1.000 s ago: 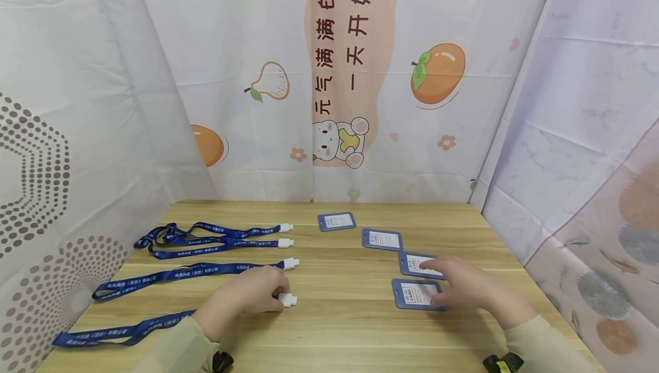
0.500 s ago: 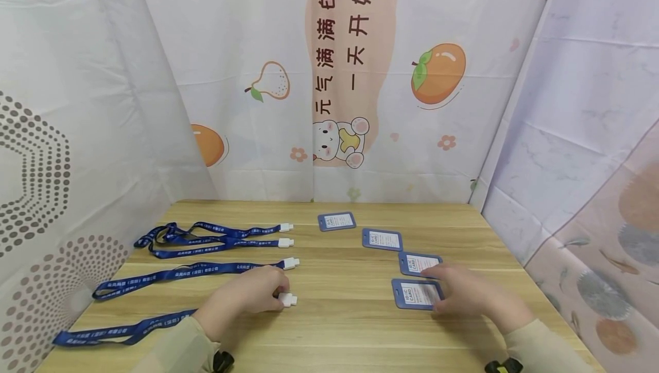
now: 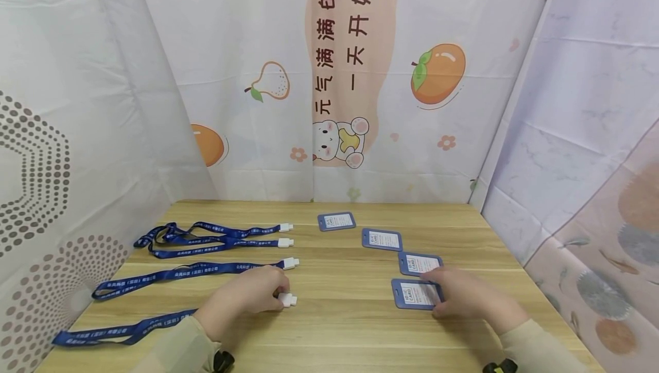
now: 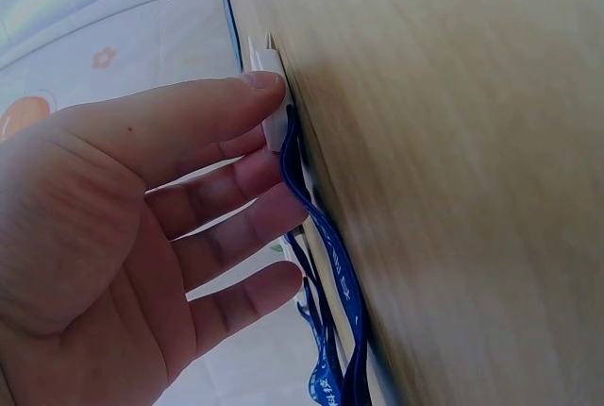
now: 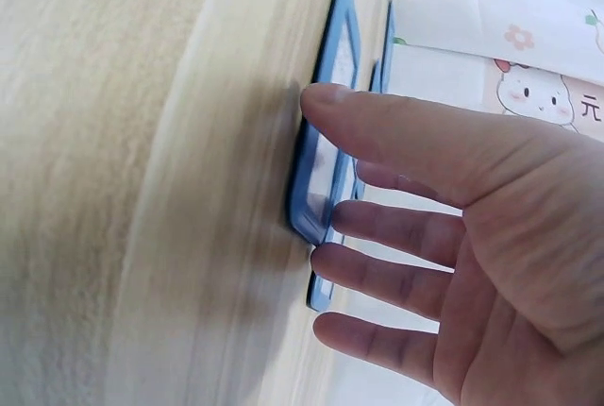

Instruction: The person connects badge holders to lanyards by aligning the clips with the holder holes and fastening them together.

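Note:
On the left, my left hand (image 3: 252,291) pinches the white plastic clip (image 4: 276,127) at the end of the nearest blue lanyard (image 3: 154,325). In the left wrist view the thumb lies on the clip, and the blue strap (image 4: 338,264) trails away along the table. On the right, my right hand (image 3: 465,294) holds the nearest blue card holder (image 3: 415,294) by its long edges at its right end. The right wrist view has the thumb at the near edge and fingers at the far one. That holder lies close over the tabletop, its white "ID/IC CARD" insert facing up.
Beyond my left hand lie more blue lanyards, including one (image 3: 170,274) just behind it, their white clips pointing right. Further blue card holders (image 3: 382,239) run in a staggered row towards the back. Printed curtains (image 3: 268,150) enclose the wooden table (image 3: 340,327).
My right hand's fingers have drawn in slightly, from over the two nearest card holders to the edges of the nearest one. The left hand stays on its lanyard clip.

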`<action>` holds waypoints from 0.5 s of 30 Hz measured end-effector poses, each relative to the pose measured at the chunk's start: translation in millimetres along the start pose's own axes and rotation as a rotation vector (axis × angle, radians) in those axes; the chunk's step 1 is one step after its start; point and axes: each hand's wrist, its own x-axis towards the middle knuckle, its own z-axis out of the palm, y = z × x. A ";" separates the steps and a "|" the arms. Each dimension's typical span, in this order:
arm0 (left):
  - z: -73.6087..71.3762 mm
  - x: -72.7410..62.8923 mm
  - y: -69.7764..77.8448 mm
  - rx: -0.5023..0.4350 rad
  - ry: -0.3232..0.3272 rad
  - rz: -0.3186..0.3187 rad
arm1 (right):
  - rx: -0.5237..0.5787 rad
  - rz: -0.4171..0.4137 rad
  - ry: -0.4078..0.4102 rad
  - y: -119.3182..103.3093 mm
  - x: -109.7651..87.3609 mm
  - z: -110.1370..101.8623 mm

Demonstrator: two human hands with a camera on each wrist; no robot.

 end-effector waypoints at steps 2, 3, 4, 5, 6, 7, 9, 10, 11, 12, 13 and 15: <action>0.3 -0.1 -0.1 0.000 0.001 0.000 | -0.001 0.016 -0.006 -0.8 0.2 1.0; 0.3 -0.1 -0.1 -0.002 0.002 -0.002 | -0.005 0.020 -0.009 -0.9 0.4 1.4; 0.4 0.0 -0.2 -0.004 0.002 -0.004 | -0.008 0.029 -0.013 -1.1 0.6 1.7; 0.4 0.1 -0.3 -0.004 0.000 -0.005 | -0.008 0.035 -0.013 -1.2 0.9 2.0; 0.5 0.2 -0.4 -0.006 0.000 -0.007 | -0.008 0.038 -0.014 -1.3 1.1 2.1; 0.5 0.4 -0.6 -0.007 0.000 -0.010 | -0.006 0.039 -0.015 -1.4 1.4 2.0; 0.4 0.7 -1.0 -0.006 0.001 -0.013 | -0.003 0.028 -0.015 -1.3 2.2 1.9; 0.4 0.9 -1.3 -0.005 0.002 -0.013 | -0.001 0.021 -0.016 -1.3 2.6 1.7; 0.7 1.1 -1.8 -0.003 0.004 -0.013 | -0.002 0.009 -0.014 -1.3 2.9 1.6; 0.9 1.3 -2.2 -0.003 0.007 -0.014 | -0.005 -0.003 -0.014 -1.2 3.2 1.4; 1.3 1.5 -2.7 -0.001 0.008 -0.014 | -0.008 -0.014 -0.014 -1.0 3.4 1.3; 2.2 2.0 -3.6 -0.004 0.010 -0.014 | -0.013 -0.034 -0.017 -0.4 3.8 1.1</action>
